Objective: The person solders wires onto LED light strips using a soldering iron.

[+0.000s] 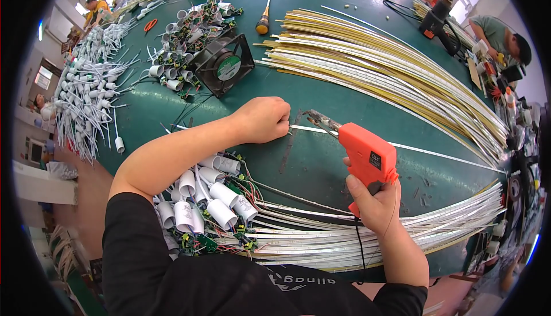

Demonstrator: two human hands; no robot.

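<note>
In my right hand [376, 204] is a red soldering gun [370, 152], fingers wrapped round its handle. Its metal tip [317, 118] points left, above a thin white LED strip [427, 149] that runs across the green table. My left hand [261, 119] is closed at the strip's left end, just left of the tip; its fingers hide what they pinch. Below my left forearm lies a heap of white lamp caps [221, 212] with small circuit boards and wires. Many white strips [367, 238] spread to the right from that heap.
A black fan [224, 66] stands beyond my left arm, beside a pile of caps with circuit boards [183, 40]. White wired caps [92, 86] cover the far left. Yellow and white strips [367, 57] lie across the back, near a screwdriver [263, 22]. Another person [499, 35] works at right.
</note>
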